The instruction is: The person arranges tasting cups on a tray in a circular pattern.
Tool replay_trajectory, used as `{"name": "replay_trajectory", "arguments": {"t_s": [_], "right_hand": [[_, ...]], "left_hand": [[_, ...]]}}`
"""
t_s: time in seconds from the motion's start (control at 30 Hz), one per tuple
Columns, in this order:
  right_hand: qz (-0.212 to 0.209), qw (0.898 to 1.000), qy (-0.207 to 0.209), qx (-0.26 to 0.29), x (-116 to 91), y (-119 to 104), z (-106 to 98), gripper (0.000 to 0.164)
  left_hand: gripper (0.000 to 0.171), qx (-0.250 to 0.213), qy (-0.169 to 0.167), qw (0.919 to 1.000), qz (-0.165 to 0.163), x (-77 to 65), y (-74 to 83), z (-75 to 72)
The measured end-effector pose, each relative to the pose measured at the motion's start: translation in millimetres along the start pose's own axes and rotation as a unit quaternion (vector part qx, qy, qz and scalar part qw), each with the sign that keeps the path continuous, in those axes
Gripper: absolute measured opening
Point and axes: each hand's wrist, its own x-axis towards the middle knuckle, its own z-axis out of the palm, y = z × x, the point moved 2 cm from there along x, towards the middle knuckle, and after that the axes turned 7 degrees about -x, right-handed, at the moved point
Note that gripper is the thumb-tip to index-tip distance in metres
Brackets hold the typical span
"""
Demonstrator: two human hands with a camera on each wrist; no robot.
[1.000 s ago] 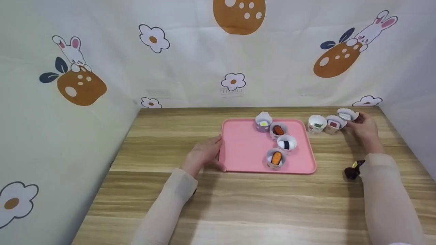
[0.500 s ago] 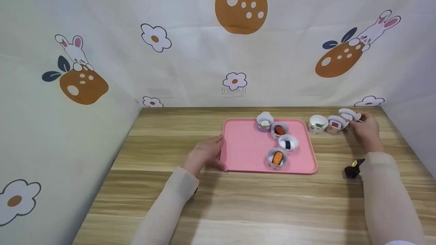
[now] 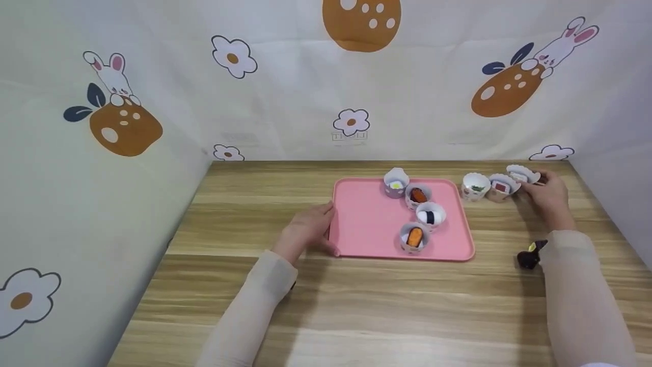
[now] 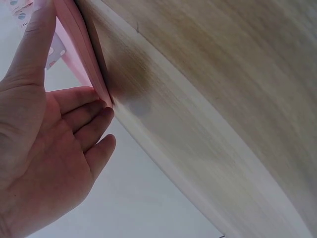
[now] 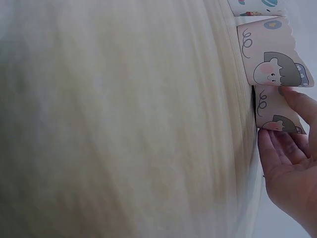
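Note:
At the left side of the pink tray (image 3: 367,232), my left hand (image 3: 308,229) touches the rim with thumb and fingertips. In the left wrist view, the palm stands apart from the edge. My right hand (image 3: 549,196) holds a paper baking cup (image 3: 520,174) at the back right, thumb on one side and fingers on the other; a white piece lies inside it. Beside it stand a paper cup with a red-topped piece (image 3: 501,187) and a paper cup with something green (image 3: 476,187). The right wrist view shows the held cup (image 5: 277,109) with a cartoon girl print.
On the tray's right half are several paper cups, including one with an orange-topped sushi-like piece (image 3: 414,237) and one with a black-banded white piece (image 3: 430,216). A small dark object (image 3: 527,259) lies by the right sleeve. Patterned cloth (image 3: 285,102) backs the wooden table (image 3: 244,204).
Both hands stay where they were, the left at the tray's rim and the right on the paper cup. Only the head view shifts slightly.

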Motion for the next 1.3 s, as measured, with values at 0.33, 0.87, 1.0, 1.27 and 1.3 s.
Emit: {"name": "replay_trajectory", "arguments": {"t_s": [0.33, 0.87, 1.0, 1.27, 1.3], "right_hand": [[-0.023, 0.999, -0.025, 0.007, -1, -1, 0, 0.068], [-0.006, 1.000, -0.015, -0.003, -6, -6, -5, 0.074], [0.008, 0.999, -0.020, 0.034, -11, -8, -8, 0.082], [-0.018, 1.000, -0.002, -0.012, -17, -12, -18, 0.085], [-0.028, 0.999, 0.008, -0.020, -18, -12, -19, 0.082]], "left_hand": [[0.116, -0.001, 0.002, 1.0000, 0.005, -0.6, -0.2, 0.7], [0.116, 0.018, 0.005, 0.9998, 0.007, -1.1, 1.2, 0.1], [0.116, 0.027, 0.001, 0.9996, 0.001, 1.2, -0.4, 1.8], [0.117, 0.030, 0.000, 0.9996, 0.000, 2.3, -1.9, 3.1], [0.117, 0.032, 0.001, 0.9995, 0.001, 2.2, -2.0, 2.8]]}}
